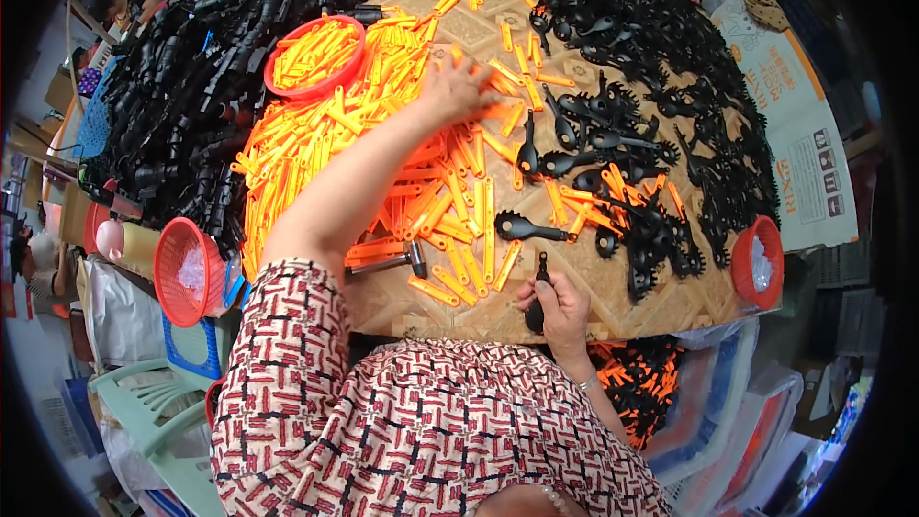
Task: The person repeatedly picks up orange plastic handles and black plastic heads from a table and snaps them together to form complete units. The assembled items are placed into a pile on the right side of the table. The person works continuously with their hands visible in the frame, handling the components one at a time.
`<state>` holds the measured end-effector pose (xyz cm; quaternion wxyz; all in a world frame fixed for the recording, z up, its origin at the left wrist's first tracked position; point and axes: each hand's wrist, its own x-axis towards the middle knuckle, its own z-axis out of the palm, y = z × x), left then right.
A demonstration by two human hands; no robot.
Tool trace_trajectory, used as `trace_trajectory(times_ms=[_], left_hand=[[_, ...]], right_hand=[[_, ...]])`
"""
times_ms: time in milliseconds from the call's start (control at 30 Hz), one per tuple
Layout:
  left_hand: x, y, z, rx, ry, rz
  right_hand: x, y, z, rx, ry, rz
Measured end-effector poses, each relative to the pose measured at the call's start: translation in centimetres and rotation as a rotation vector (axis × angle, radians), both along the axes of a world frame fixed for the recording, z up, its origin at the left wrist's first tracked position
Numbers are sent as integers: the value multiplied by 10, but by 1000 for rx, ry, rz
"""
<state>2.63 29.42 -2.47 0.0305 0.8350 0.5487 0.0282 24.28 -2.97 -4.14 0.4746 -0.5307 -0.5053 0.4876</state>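
Observation:
My left hand (pixel 458 88) stretches forward over the right edge of a large pile of orange plastic handles (pixel 316 163). Its fingers are spread, with no handle visible in them; whether the fingertips touch any handles I cannot tell. Close to the table's near edge, my right hand (pixel 565 311) grips a black utensil head (pixel 543 273), its narrow stem pointing up and away from me. The fingers partly hide its wide end. Beyond that hand lie black toothed pasta server heads (pixel 517 226) mixed with orange handles. A hammer (pixel 415 258) with a black head lies left of it.
A red basket (pixel 356 72) of orange handles sits on the pile. Black parts (pixel 172 134) cover the far left, and more pasta server heads (pixel 708 134) the right. Red baskets stand at the left (pixel 163 273) and right (pixel 780 278) edges. A green chair (pixel 144 402) is lower left.

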Motion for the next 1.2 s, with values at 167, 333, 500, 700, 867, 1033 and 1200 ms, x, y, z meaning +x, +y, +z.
trace_trajectory(times_ms=[167, 333, 500, 700, 867, 1033, 1200], left_hand=[[-27, 10, 24, -52, -364, -162], [-91, 124, 17, 72, -159, 423], [-73, 166, 1, -202, -18, 529], [-15, 118, -21, -75, 0, 50], [5, 31, -25, 64, -85, -507], [-5, -62, 12, 48, -93, -751], [-26, -140, 30, 155, 34, -787]], right_hand=[[-2, -7, 4, 12, -93, 23], [5, -2, -4, 37, -124, 42], [3, -5, -1, 63, -110, 30], [3, -4, 2, 47, -163, 27], [-3, -5, 7, 32, -122, -4], [-2, 1, 6, 70, -97, -4], [-1, 0, 8, 117, -44, 65]])
